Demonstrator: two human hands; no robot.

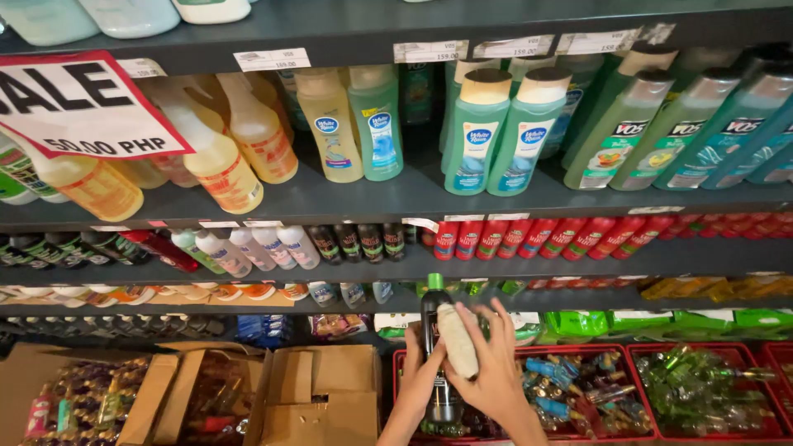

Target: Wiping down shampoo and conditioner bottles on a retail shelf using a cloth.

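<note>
My left hand (418, 376) grips a tall dark bottle with a green cap (431, 318) around its lower body, holding it upright in front of the low shelves. My right hand (496, 363) presses a rolled beige cloth (457, 339) against the bottle's side, fingers spread over it. Both hands are at the bottom centre of the head view, above a red basket (529, 351) of small bottles.
Dark shelves (330, 198) carry rows of green, yellow and teal bottles, with red tubes (545, 235) lower down. A white and red sale sign (74, 103) hangs at the upper left. Open cardboard boxes (322, 396) of bottles sit at the lower left, more red baskets (702, 388) at the right.
</note>
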